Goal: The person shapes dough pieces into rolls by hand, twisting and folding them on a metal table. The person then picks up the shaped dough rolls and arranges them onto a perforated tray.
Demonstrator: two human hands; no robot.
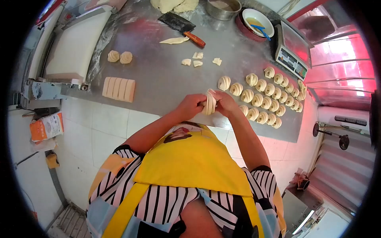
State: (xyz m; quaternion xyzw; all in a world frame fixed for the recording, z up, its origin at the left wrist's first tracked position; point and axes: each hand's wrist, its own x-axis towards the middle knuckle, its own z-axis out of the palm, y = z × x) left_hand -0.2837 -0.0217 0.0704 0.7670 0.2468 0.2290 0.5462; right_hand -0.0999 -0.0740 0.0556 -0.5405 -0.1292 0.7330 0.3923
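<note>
Both my hands are at the near edge of the metal table, with a twisted strand of pale dough [209,104] between them. My left hand [191,106] grips the dough's left side with fingers closed. On the other side, my right hand [224,104] pinches its upper right part. Rows of coiled dough rolls [257,100] lie just right of my hands. Small dough scraps [197,63] sit farther back. To the left lies a block of cut dough strips [118,89], with two coiled rolls [126,57] behind it.
A cleaver [194,39] with an orange handle lies at the back beside a dough sliver [174,40]. Behind are a metal pot [223,15], a white bowl [266,20] with a blue utensil and a scale [291,59]. A dough machine [75,47] stands left.
</note>
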